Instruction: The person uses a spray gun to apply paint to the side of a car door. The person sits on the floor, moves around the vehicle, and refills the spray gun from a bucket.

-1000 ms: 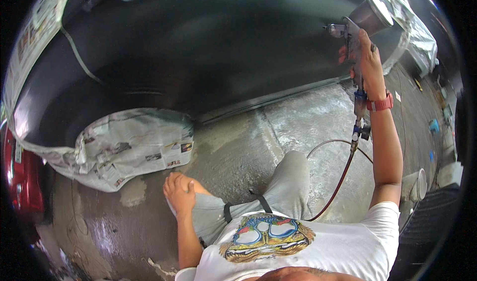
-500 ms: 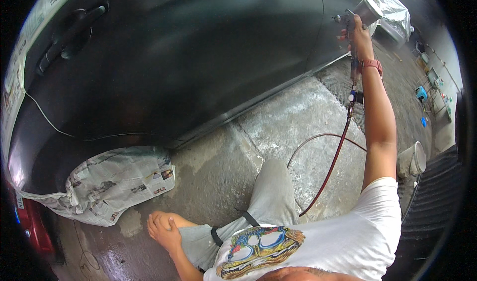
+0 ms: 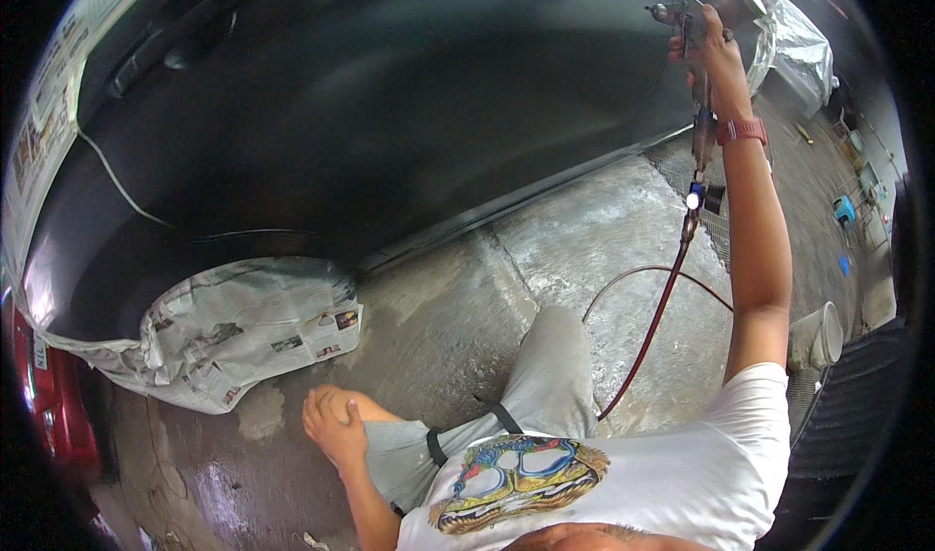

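My right hand (image 3: 723, 59) is closed round the handle of a spray gun (image 3: 695, 40), arm stretched out to the upper right. A metal cup (image 3: 730, 1) sits on the gun, and its nozzle faces the glossy black car body (image 3: 438, 93) without touching it. From the handle's lower end, past a small fitting, a dark red hose (image 3: 648, 342) hangs in a curve. My left hand (image 3: 333, 429) lies on my bent knee, holding nothing, fingers stretched over it. Newspaper sheets (image 3: 258, 342) cover the wheel area of the car.
More newspaper (image 3: 49, 123) lines the car's left edge, near a door handle (image 3: 185, 25). Crinkled plastic sheeting (image 3: 794, 55) hangs at the upper right. A pale bucket (image 3: 816, 337) stands right of my arm. Part of a red car (image 3: 58, 395) shows at the lower left. The concrete floor (image 3: 438, 308) looks wet.
The view has shifted, so the car and floor sit a little farther right and higher. My right hand still grips the spray gun, and my left hand stays on the knee.
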`<state>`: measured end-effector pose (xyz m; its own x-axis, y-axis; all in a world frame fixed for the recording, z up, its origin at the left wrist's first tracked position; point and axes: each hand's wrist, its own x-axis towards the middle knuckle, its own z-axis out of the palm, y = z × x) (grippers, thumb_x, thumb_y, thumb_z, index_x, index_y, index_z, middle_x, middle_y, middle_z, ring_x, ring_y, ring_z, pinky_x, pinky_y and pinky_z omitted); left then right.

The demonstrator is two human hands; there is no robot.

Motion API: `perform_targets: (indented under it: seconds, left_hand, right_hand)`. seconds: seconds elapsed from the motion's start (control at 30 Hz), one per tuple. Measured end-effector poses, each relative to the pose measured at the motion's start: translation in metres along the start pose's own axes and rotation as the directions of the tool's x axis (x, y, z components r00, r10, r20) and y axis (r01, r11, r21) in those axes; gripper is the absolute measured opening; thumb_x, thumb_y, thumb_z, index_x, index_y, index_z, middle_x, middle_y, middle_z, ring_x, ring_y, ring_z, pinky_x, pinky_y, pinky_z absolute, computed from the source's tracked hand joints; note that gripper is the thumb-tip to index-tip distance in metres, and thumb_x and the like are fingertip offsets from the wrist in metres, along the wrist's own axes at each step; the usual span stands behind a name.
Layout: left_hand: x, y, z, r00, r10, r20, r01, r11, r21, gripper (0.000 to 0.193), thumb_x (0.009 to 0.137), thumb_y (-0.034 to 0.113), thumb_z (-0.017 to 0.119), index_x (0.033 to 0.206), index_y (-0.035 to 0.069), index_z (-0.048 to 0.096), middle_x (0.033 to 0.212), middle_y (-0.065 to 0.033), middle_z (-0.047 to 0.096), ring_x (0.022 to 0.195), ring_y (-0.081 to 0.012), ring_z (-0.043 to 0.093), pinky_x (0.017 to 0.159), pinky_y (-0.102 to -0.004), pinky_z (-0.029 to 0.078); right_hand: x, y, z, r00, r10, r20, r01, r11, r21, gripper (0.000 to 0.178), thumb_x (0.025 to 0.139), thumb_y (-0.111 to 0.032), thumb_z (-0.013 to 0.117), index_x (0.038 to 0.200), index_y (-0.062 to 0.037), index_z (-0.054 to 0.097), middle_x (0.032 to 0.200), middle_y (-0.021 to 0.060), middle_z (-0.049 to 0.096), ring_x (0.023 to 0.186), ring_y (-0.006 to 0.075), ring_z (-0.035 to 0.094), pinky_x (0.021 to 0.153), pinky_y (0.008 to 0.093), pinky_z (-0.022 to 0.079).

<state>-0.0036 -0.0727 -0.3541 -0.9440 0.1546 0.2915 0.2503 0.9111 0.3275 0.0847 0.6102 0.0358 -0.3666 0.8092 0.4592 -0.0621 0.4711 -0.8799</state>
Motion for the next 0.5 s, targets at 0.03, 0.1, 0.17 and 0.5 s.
perform_targets:
  seconds: [0.03, 0.1, 0.17, 0.5]
  left_hand:
    - [0.003, -0.002, 0.004, 1.0, 0.013, 0.001, -0.013, 1.0, -0.002, 0.048, 0.089, 0.032, 0.077, 0.129, 0.008, 0.064, 0.154, -0.0193, 0.052, 0.145, -0.0419, 0.043, 0.123, -0.0566, 0.029]
    - [0.01, 0.0, 0.015, 0.999, 0.043, 0.015, -0.043, 0.998, -0.036, 0.048, 0.089, 0.032, 0.077, 0.129, 0.009, 0.064, 0.153, -0.0189, 0.053, 0.145, -0.0417, 0.043, 0.123, -0.0564, 0.029]
    - [0.017, -0.001, 0.02, 0.998, 0.063, 0.022, -0.061, 0.996, -0.059, 0.049, 0.087, 0.032, 0.079, 0.129, 0.01, 0.065, 0.152, -0.0188, 0.054, 0.144, -0.0418, 0.043, 0.123, -0.0563, 0.03]
    - [0.039, -0.008, 0.044, 0.989, 0.112, 0.093, -0.098, 0.985, -0.144, 0.052, 0.088, 0.037, 0.079, 0.13, 0.008, 0.07, 0.154, -0.0196, 0.052, 0.147, -0.0405, 0.041, 0.125, -0.0553, 0.027]
  right_hand:
    - [-0.02, -0.013, 0.014, 0.999, -0.017, 0.049, 0.015, 0.999, 0.044, 0.065, 0.106, -0.062, 0.049, 0.12, -0.0025, 0.07, 0.091, 0.0107, 0.076, 0.075, 0.0172, 0.075, 0.046, 0.0288, 0.049]
    - [-0.058, -0.041, 0.037, 0.988, -0.046, 0.146, 0.031, 0.994, 0.106, 0.063, 0.107, -0.06, 0.048, 0.122, -0.0035, 0.069, 0.09, 0.0099, 0.076, 0.075, 0.0161, 0.074, 0.044, 0.0261, 0.047]
    - [-0.092, -0.062, 0.062, 0.968, -0.058, 0.245, 0.018, 0.986, 0.164, 0.061, 0.109, -0.058, 0.047, 0.125, -0.0033, 0.067, 0.089, 0.0103, 0.075, 0.075, 0.0166, 0.074, 0.042, 0.0243, 0.045]
    - [-0.214, -0.143, 0.185, 0.808, -0.173, 0.562, -0.043, 0.936, 0.35, 0.061, 0.11, -0.058, 0.044, 0.126, -0.0037, 0.066, 0.089, 0.0111, 0.073, 0.075, 0.0177, 0.074, 0.04, 0.0236, 0.045]
